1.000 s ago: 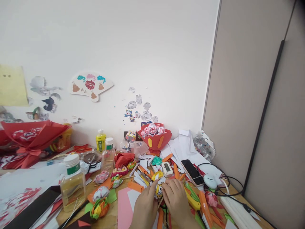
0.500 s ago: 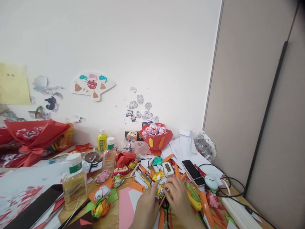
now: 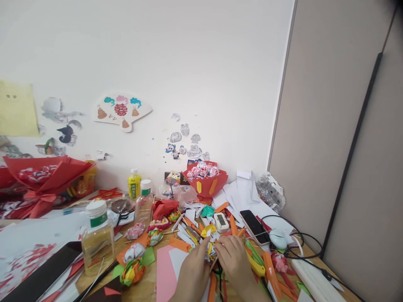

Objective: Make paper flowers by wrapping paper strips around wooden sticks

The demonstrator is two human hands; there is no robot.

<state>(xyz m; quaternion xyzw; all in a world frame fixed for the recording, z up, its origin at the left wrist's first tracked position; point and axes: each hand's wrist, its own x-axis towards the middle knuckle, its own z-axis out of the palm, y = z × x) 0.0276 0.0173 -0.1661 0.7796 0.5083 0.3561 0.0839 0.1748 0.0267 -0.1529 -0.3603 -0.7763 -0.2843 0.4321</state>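
My left hand [image 3: 195,263] and my right hand [image 3: 233,259] meet low in the middle of the view, both with curled fingers. Between them is a white and yellow paper flower [image 3: 210,250], mostly covered by the fingers. A thin wooden stick [image 3: 214,263] runs down from it toward me. The left fingers close on the flower's near left side, while the right fingertips pinch at its right side by the stick. Pink paper [image 3: 164,272] lies left of my left hand. A yellow utility knife [image 3: 256,265] rests right of my right hand.
Paper scraps and folded orange strips surround the hands. Behind stand a small white digital timer [image 3: 221,222], a phone [image 3: 254,226] and a red-wrapped bouquet [image 3: 206,184]. Finished paper flowers [image 3: 134,272] and a clear bottle [image 3: 97,241] are leftward; a black cable [image 3: 315,251] loops at right.
My right hand's fingers have drawn slightly closer together around the flower and stick. My left hand stays nearly where it was. The whole view has shifted a little.
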